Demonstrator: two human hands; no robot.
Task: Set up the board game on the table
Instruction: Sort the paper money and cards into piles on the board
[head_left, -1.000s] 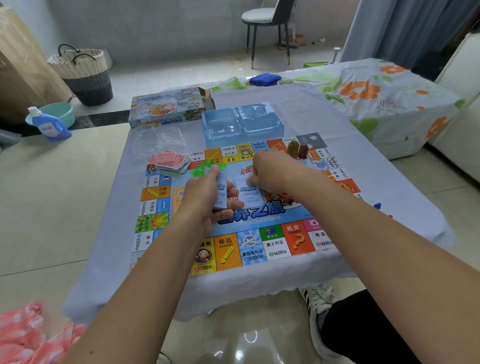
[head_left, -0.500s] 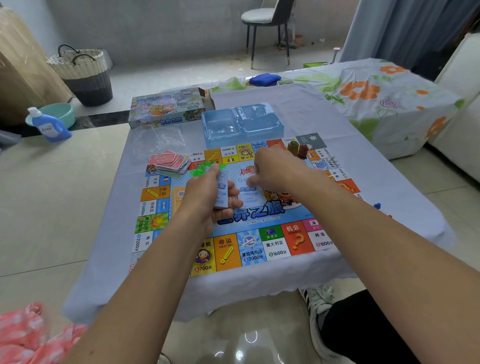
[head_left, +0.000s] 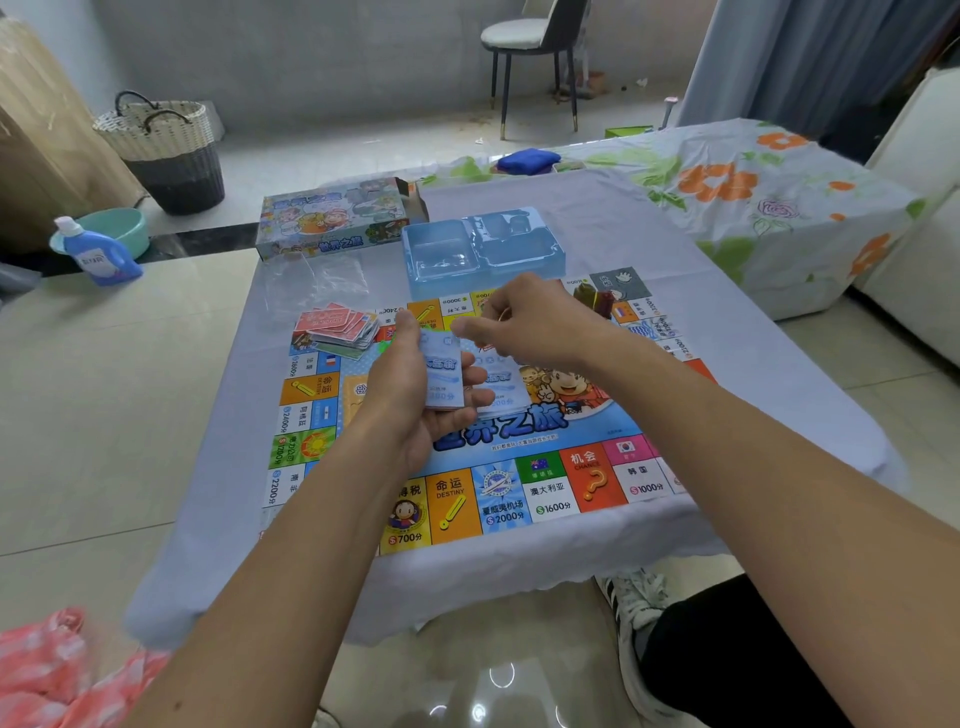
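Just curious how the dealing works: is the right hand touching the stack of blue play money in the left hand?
Apart. The head view shows the right hand raised beside the blue play money held in the left hand, with board visible between.

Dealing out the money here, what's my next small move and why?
Probably pinch the top note off the stack in the left hand and lay it on the pile on the board; the right hand hovers empty above.

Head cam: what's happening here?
A person is setting up a board game. The left hand holds a stack of blue paper bills above the game board, while the right hand hovers just above the stack, fingers pinched. More blue bills lie on the board's middle. A pile of red cards sits at its far left corner, with the empty plastic tray and game box beyond.
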